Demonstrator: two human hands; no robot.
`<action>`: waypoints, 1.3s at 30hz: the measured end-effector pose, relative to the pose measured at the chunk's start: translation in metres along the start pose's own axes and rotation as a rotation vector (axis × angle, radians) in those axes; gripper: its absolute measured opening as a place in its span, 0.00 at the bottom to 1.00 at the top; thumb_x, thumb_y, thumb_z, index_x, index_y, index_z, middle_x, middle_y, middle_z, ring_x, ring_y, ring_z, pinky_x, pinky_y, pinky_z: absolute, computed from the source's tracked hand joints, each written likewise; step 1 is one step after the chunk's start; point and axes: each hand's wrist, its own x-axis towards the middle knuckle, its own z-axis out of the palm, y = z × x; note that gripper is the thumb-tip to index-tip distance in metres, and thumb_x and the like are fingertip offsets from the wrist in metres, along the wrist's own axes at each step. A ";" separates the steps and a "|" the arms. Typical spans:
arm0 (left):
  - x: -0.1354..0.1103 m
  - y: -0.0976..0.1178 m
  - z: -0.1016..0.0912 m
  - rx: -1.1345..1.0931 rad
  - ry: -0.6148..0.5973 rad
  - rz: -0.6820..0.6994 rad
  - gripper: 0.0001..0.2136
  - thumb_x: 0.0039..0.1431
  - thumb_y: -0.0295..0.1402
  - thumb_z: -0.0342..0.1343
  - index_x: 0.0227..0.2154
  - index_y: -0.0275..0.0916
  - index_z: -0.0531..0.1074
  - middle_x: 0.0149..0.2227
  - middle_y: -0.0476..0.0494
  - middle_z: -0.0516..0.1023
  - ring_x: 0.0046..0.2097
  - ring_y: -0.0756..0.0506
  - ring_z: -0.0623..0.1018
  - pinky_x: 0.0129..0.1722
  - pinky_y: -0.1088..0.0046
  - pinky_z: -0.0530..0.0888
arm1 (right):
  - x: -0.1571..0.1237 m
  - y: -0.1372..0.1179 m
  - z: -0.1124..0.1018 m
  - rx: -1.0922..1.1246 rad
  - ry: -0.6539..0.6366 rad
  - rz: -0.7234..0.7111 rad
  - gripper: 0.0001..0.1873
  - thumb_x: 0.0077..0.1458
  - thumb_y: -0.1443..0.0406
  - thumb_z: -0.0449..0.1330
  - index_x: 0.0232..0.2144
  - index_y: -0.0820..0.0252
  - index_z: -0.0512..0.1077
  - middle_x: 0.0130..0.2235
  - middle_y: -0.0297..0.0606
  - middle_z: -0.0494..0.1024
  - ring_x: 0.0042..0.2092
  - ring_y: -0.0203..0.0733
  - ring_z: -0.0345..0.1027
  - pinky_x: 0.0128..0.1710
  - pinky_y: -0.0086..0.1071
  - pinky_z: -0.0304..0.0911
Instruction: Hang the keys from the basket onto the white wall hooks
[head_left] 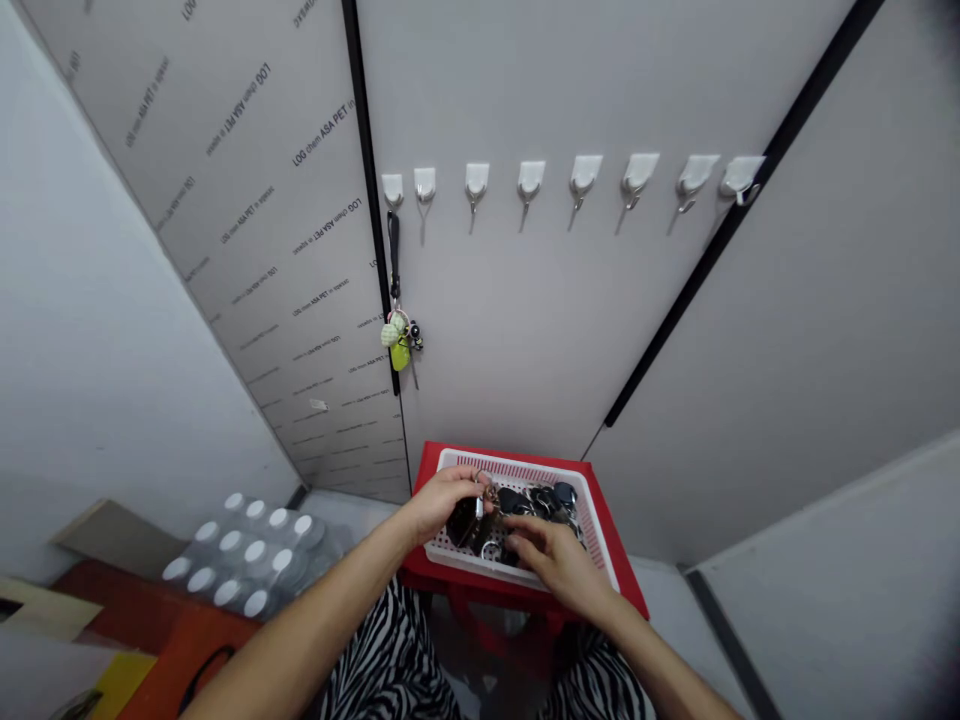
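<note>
My left hand is closed in a pinch on a keychain with a shiny metal clasp, held over the left part of a white plastic basket. A dark brown piece hangs below those fingers. My right hand reaches into the basket with its fingers curled together beside the keychain; what they hold, if anything, is hidden. Several black keychains with metal rings lie jumbled in the basket around both hands.
The basket stands on a red box-like support before my knees. Several white adhesive hooks line the panel ahead. A black strap keychain with green charms hangs at the leftmost hook. White-capped bottles stand at the left.
</note>
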 end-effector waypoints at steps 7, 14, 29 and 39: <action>0.001 -0.001 0.008 -0.023 0.010 0.059 0.05 0.33 0.24 0.46 0.19 0.34 0.59 0.22 0.50 0.70 0.21 0.55 0.65 0.24 0.78 0.61 | 0.010 -0.012 0.004 0.539 -0.024 0.224 0.19 0.43 0.54 0.45 0.33 0.62 0.62 0.24 0.35 0.70 0.22 0.33 0.64 0.21 0.26 0.56; -0.001 -0.002 0.015 0.005 -0.050 0.070 0.11 0.30 0.20 0.47 0.22 0.36 0.58 0.19 0.55 0.66 0.19 0.57 0.65 0.22 0.80 0.60 | 0.027 -0.030 -0.003 0.727 0.196 0.119 0.14 0.38 0.59 0.53 0.28 0.59 0.60 0.20 0.28 0.67 0.20 0.30 0.61 0.21 0.25 0.56; 0.022 0.031 0.015 0.360 0.419 0.480 0.10 0.43 0.36 0.45 0.23 0.33 0.63 0.15 0.54 0.60 0.19 0.56 0.60 0.19 0.81 0.58 | 0.078 -0.096 -0.020 0.474 0.424 -0.208 0.14 0.34 0.63 0.57 0.26 0.62 0.58 0.19 0.29 0.67 0.23 0.31 0.60 0.25 0.26 0.55; 0.025 0.139 -0.006 0.337 0.565 0.800 0.12 0.45 0.37 0.42 0.21 0.33 0.65 0.16 0.50 0.64 0.19 0.55 0.64 0.20 0.81 0.60 | 0.140 -0.203 -0.041 0.448 0.457 -0.453 0.11 0.33 0.64 0.56 0.24 0.63 0.62 0.17 0.29 0.68 0.18 0.28 0.58 0.18 0.23 0.53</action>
